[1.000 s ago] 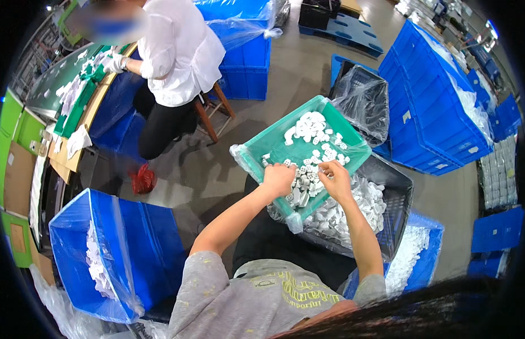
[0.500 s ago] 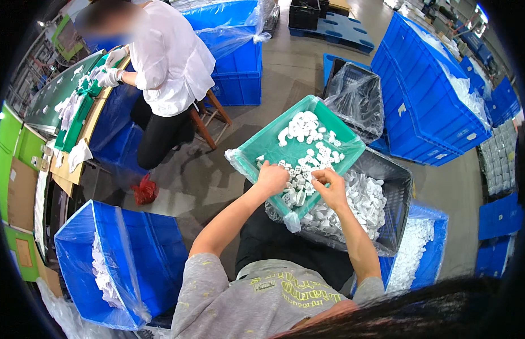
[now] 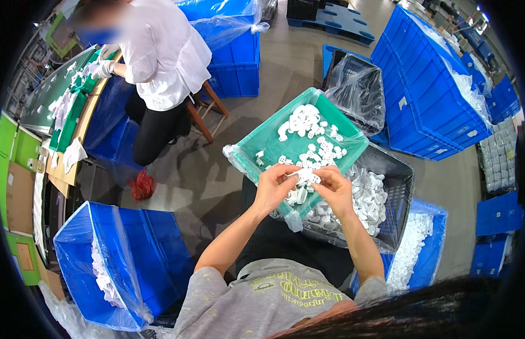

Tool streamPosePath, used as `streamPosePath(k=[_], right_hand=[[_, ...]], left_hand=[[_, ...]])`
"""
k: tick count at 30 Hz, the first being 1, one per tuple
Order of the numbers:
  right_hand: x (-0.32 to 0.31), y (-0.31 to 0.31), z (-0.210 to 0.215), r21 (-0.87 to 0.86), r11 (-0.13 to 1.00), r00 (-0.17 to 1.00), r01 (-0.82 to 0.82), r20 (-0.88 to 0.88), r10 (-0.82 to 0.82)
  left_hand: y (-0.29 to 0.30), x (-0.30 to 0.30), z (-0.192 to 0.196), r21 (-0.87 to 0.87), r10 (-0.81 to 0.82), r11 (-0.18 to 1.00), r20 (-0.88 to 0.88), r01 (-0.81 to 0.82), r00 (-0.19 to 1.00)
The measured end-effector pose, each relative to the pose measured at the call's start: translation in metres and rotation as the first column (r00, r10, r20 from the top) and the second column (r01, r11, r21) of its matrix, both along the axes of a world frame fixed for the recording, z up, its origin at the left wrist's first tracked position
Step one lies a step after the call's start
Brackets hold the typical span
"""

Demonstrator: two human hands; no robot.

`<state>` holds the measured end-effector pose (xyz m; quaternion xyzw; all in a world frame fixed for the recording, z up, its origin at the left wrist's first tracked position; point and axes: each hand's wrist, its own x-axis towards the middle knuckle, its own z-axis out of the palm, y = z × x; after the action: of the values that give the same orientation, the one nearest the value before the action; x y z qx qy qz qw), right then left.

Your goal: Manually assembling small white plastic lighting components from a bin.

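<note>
Small white plastic part (image 3: 302, 178): being pinched between both hands, directly above the near edge of the green tray (image 3: 262, 148), at the meeting point of the fingertips. Long axis of the part: too small to determine. Lying level with both hands, neither hand being clearly nearer; slightly more of the part showing on the left-hand side.

Left hand (image 3: 275, 189): curling fingers and thumb together, pinching the part from the left. Right hand (image 3: 332, 188): closing thumb and forefinger on the same part from the right, remaining fingers bending loosely.

Loose white parts (image 3: 310, 133): lying scattered and heaped in the tray, mostly toward its far end, just beyond the fingertips. Tray resting tilted across a black crate (image 3: 399, 186), lined with clear film and holding more white parts.

Further out: blue bin (image 3: 155, 248) with plastic liner standing at lower left, well apart from the hands; blue crates (image 3: 426, 96) stacking at upper right. Another person in a white shirt (image 3: 161, 56) sitting at a bench at upper left, gloved hand working there.
</note>
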<state>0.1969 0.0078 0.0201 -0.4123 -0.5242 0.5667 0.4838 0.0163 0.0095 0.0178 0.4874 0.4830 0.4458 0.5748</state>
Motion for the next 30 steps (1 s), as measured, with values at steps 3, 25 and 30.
streamPosePath(k=[3,25,30], right_hand=[[-0.002,0.001,-0.001,0.079,0.997,0.995,-0.004,0.103,-0.004],[-0.006,0.004,0.004,0.019,0.999,0.988,-0.045,0.151,0.042],[-0.005,0.002,0.007,-0.120,0.993,0.995,0.003,0.096,0.008]], left_hand=[[-0.002,0.002,-0.014,0.158,0.123,0.981,-0.054,-0.113,0.991],[-0.014,-0.003,-0.023,-0.169,0.156,0.980,0.344,-0.102,0.926],[-0.016,0.002,-0.014,-0.231,0.186,0.968,0.383,-0.101,0.905]])
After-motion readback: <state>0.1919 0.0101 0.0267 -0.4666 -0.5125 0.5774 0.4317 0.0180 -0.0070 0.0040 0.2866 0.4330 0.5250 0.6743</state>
